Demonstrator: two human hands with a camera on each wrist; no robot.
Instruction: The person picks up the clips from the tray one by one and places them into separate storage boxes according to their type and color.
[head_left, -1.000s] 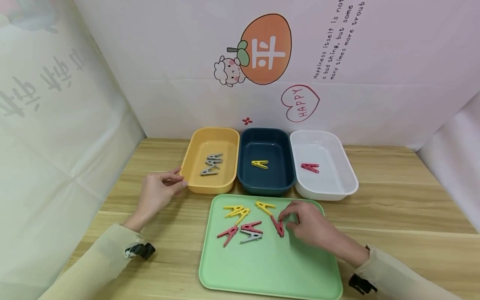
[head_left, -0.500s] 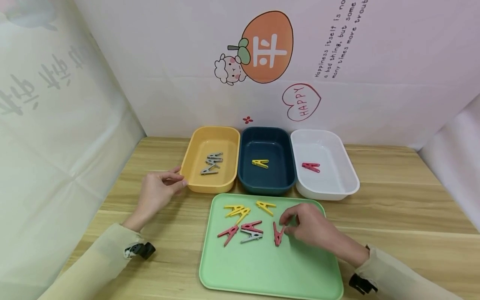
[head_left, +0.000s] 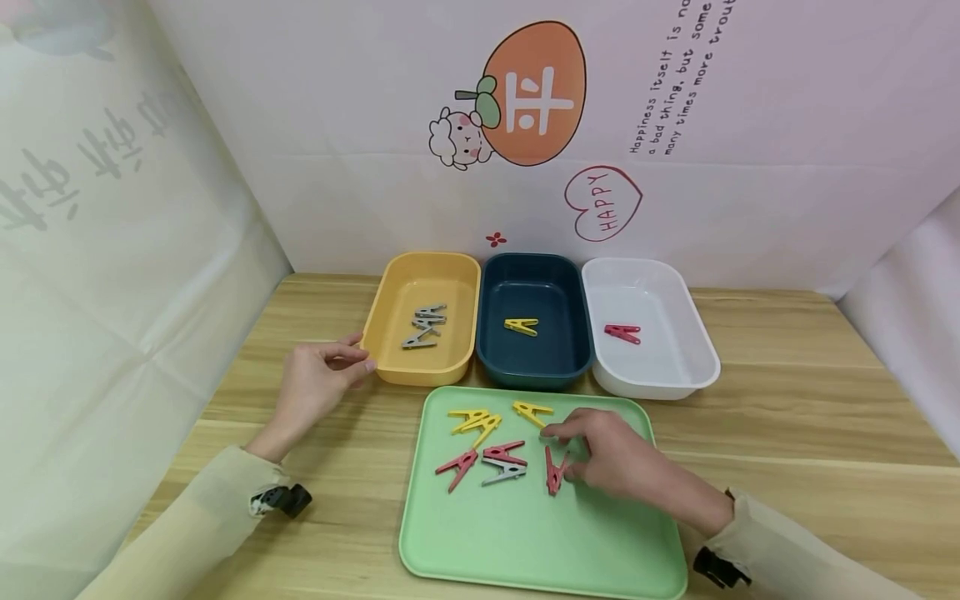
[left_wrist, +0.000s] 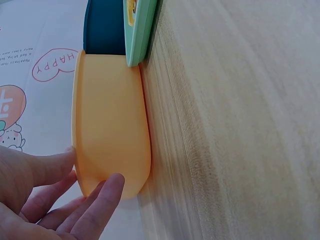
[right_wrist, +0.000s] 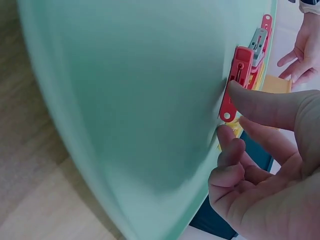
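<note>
My right hand (head_left: 618,454) is over the green tray (head_left: 525,542). Its thumb touches a red clothespin (head_left: 554,473) that lies on the tray with its legs spread. The index finger reaches forward to the end of a yellow clothespin (head_left: 530,411). In the right wrist view the thumb overlaps the red clothespin (right_wrist: 239,75), and the lower fingers are bent without enclosing it. My left hand (head_left: 318,387) touches the left side of the yellow bin (head_left: 420,378) with thumb and fingers. The left wrist view has those fingers loosely extended at the bin's rim and wall.
Left on the tray are two yellow clothespins (head_left: 480,427), two red clothespins (head_left: 459,468) and a grey clothespin (head_left: 504,473). Grey clothespins (head_left: 423,337) lie in the yellow bin. The dark blue bin (head_left: 534,382) holds one yellow clothespin; the white bin (head_left: 652,389), one red.
The red clothespin under my right hand has shifted toward the person, apart from the yellow one. The right index finger has since stretched forward and left. My left hand stays put.
</note>
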